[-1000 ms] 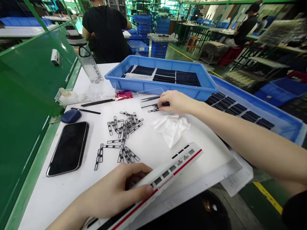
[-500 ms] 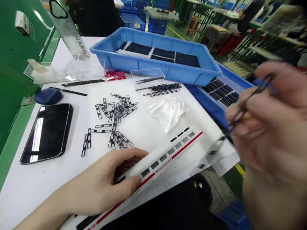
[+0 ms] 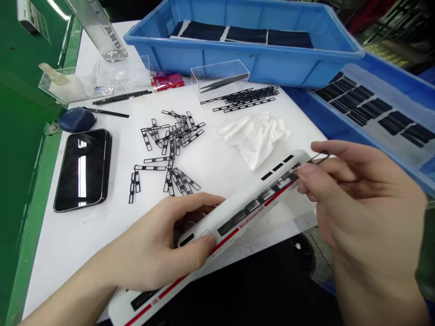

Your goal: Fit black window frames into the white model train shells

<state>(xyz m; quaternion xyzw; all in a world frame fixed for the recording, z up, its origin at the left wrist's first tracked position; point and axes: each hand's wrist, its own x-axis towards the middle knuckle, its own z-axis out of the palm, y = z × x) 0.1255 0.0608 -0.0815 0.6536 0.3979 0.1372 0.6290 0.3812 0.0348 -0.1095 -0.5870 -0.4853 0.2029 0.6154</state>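
Note:
My left hand [image 3: 166,246] wraps round a white model train car body [image 3: 243,194] with a red stripe and the word "Bordrestaurant" on its side. The body slants up to the right over the table's front edge. Between thumb and index finger, my right hand [image 3: 360,199] pinches the far end of a thin black window strip [image 3: 238,220]. That strip lies along the row of window openings on the car's side; how firmly it is seated I cannot tell. Loose black window strips [image 3: 175,136] are scattered beyond my left hand. More strips [image 3: 251,97] lie stacked further back.
A crumpled white cloth [image 3: 256,138] lies beyond the car body. A phone [image 3: 83,170] and dark blue lump [image 3: 76,120] are on the left. Blue trays [image 3: 261,68] holding dark pieces stand behind and right, beside a small clear box [image 3: 220,74] and a clear bottle [image 3: 102,34].
My right hand has come left and down to the car body, laying the strip along its windows. My left hand keeps its hold. The view has shifted downward.

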